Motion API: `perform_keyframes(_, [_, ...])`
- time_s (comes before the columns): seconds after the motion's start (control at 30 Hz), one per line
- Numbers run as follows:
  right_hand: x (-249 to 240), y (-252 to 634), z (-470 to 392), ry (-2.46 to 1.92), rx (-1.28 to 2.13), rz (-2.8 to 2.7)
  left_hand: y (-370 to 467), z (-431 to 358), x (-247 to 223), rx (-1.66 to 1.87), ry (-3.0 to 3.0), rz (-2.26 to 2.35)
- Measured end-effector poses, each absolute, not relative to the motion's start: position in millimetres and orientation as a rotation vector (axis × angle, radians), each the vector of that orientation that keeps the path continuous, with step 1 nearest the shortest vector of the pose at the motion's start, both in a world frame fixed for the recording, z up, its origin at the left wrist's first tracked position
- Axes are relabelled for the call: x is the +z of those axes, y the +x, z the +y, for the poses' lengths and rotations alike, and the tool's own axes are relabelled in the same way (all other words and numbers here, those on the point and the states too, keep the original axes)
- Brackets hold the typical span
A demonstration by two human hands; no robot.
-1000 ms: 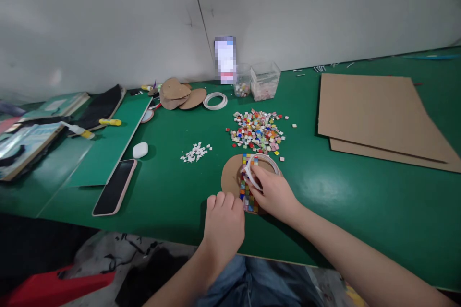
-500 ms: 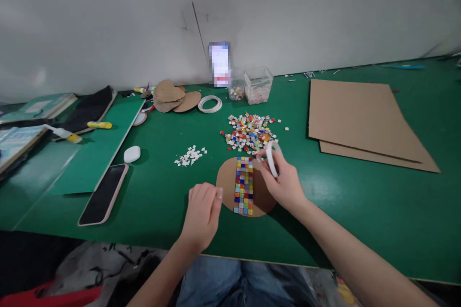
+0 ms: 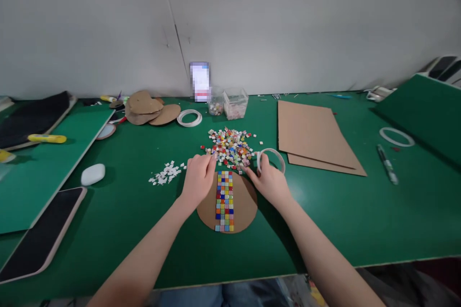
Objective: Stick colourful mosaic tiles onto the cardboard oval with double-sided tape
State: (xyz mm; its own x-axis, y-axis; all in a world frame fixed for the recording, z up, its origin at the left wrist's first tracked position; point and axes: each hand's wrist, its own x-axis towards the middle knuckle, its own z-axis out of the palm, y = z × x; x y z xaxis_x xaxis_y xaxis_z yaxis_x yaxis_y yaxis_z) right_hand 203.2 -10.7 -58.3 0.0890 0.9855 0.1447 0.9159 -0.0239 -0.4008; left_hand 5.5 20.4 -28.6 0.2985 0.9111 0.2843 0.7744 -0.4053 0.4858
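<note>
A round cardboard disc (image 3: 246,204) lies on the green table, with a band of small coloured mosaic tiles (image 3: 224,201) running down its middle. Just beyond it spreads a loose pile of mixed mosaic tiles (image 3: 230,146). My left hand (image 3: 197,176) is over the disc's far left edge, fingers curled and thumb against the index finger by the pile; whatever it pinches cannot be made out. At the disc's right edge, my right hand (image 3: 270,184) holds a white tape ring (image 3: 283,163), its index finger reaching to the near edge of the pile.
White paper scraps (image 3: 166,173) lie left of the disc. Behind the pile stand a clear plastic box (image 3: 236,104) and a lit phone (image 3: 200,81). Cardboard sheets (image 3: 309,129) and a pen (image 3: 387,164) lie right; a dark phone (image 3: 43,235) and white case (image 3: 92,174) left.
My view has turned to the right. My left hand has moved forward from the disc's left side toward the tile pile. My right hand has lowered beside the disc, and the tape ring has tilted.
</note>
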Motion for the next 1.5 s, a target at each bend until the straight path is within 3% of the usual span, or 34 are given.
perform_keyframes(0.37, [-70, 196, -4, -1.846, -0.041, -2.016, -8, 15, -28, 0.963, 2.120, 1.532])
perform_keyframes(0.83, [-63, 210, 14, -1.590, -0.041, -2.462, -7, 16, -32, 0.975, 2.151, 1.548])
perform_keyframes(1.5, [-77, 216, 10, -1.683, 0.149, -2.049, -8, 15, -33, 0.961, 2.140, 1.511])
